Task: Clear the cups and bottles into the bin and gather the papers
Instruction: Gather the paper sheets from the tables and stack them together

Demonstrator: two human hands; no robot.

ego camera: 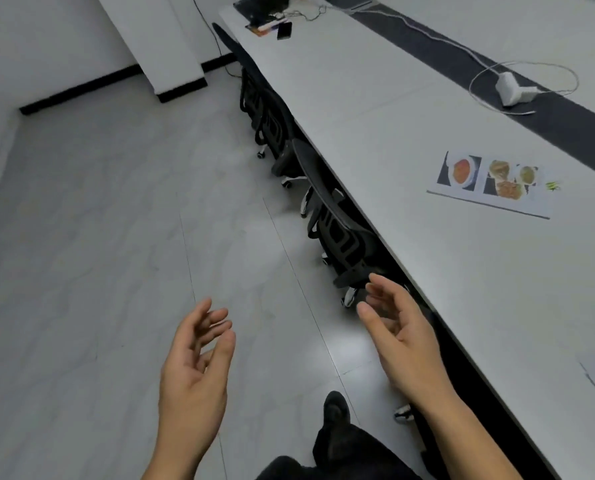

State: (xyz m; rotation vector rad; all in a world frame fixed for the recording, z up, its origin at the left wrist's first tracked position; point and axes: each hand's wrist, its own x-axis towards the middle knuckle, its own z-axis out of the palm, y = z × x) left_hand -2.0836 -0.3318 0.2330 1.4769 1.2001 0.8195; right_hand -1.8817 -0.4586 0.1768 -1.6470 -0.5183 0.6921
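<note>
Hovering over the pale floor, the left hand and right hand hang empty, fingers loosely spread. A paper printed with food photos lies flat on the long table, well beyond the right hand, with black chairs tucked along the table's edge.

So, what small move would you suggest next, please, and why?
Probably reach the right hand toward the printed sheet lying on the table; it is the nearer hand, both hold nothing, and no cups or bottles show.
</note>
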